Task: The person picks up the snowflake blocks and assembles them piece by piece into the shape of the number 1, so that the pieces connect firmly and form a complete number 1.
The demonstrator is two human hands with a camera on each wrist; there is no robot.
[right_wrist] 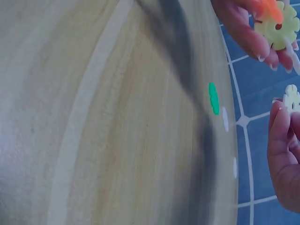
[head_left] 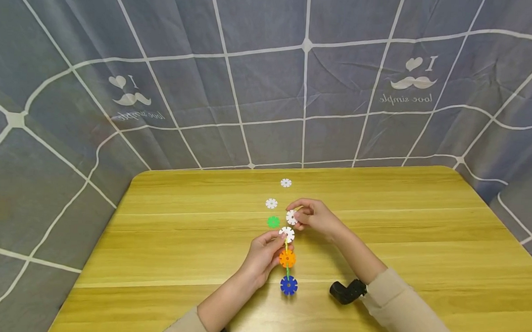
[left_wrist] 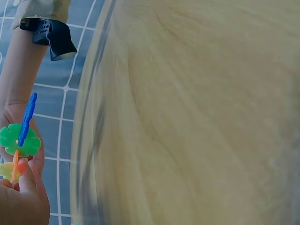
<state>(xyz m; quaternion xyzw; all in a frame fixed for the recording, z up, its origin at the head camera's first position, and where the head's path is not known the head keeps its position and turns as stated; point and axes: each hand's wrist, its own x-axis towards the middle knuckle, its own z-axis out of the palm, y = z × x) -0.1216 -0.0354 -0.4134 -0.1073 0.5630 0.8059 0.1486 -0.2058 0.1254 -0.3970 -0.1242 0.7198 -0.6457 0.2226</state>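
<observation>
My left hand [head_left: 262, 257] holds a chain of interlocking plastic snowflake discs between thumb and fingers. The chain has a white disc [head_left: 287, 235] at its far end, then a yellow disc [right_wrist: 279, 29] seen edge-on from the head, an orange disc [head_left: 287, 258], a green disc [left_wrist: 21, 140] and a blue disc [head_left: 289, 285] nearest me. Just beyond the chain's white end, my right hand [head_left: 319, 219] pinches a loose white disc [head_left: 291, 217]. A small gap separates the two white discs.
A green disc [head_left: 273, 222] and two white discs, one nearer [head_left: 271, 203] and another [head_left: 285, 182] toward the back edge, lie flat on the wooden table [head_left: 192, 232]. A grey-blue checked curtain [head_left: 269, 87] hangs behind the table. Black wrist cameras are strapped near both sleeves.
</observation>
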